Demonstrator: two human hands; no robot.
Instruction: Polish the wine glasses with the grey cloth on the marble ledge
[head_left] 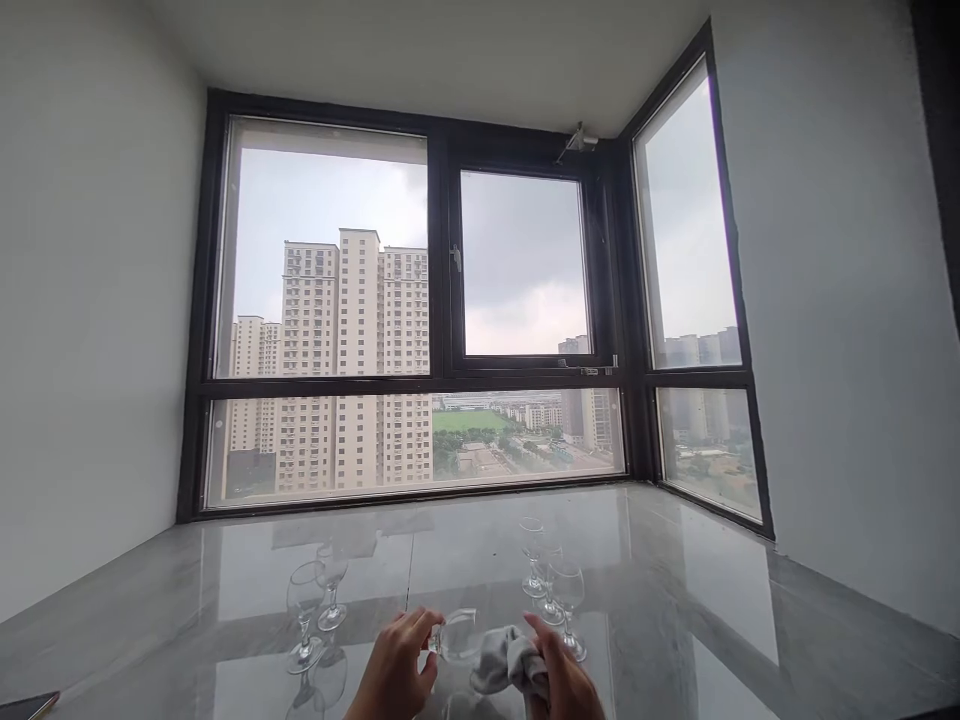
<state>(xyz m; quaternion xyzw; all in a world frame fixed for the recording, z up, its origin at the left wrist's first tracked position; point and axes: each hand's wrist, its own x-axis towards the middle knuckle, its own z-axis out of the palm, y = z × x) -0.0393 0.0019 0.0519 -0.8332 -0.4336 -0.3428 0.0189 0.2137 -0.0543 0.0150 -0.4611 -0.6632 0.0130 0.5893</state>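
Note:
My left hand (401,662) has its thumb and fingers closed around one end of a clear glass (459,636), which is tilted so that its bowl points right. In my right hand (564,678) is a bunched grey cloth (504,660), just right of that glass. Cloth and glass look very close; whether they touch I cannot tell. Left of my hands, two stemmed glasses, one nearer (305,610) and one farther (332,590), stand upright. Beyond my right hand stand three more upright stemmed glasses, with the front one (568,598) nearest to it.
The glossy grey tiled ledge (660,610) mirrors the windows and glasses. Part of a dark flat object, like a phone (30,706), lies at the lower left edge. Dark-framed windows (442,378) close off the back, with white walls on both sides.

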